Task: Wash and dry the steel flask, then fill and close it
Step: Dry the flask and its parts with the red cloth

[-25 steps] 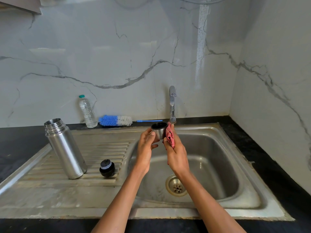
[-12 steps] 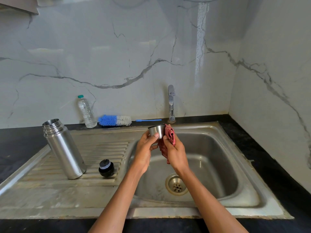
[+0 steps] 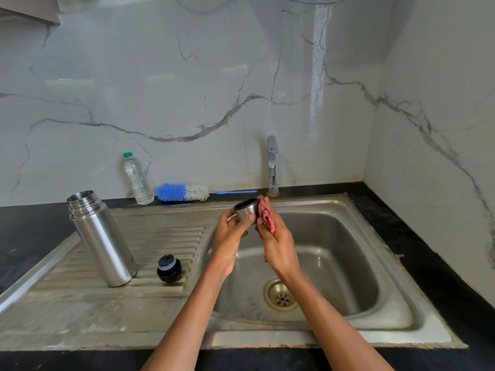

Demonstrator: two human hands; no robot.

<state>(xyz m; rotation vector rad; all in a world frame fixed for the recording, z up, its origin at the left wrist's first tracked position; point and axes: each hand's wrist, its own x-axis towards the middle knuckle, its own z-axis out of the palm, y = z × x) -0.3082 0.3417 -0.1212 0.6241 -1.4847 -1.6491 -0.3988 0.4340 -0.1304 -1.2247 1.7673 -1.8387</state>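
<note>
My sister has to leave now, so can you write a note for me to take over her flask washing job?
Left hand: holds the steel cup lid above the sink.
Right hand: grips the pink cloth and presses it against the cup lid's side.
Steel flask: upright and open on the drainboard. The black stopper sits beside it.
Water bottle and bottle brush: by the back wall.
Done: the cup lid is being wiped; I cannot tell whether the flask is already dry.
Left: finish drying, fill the flask, fit the stopper, screw on the cup lid.
</note>
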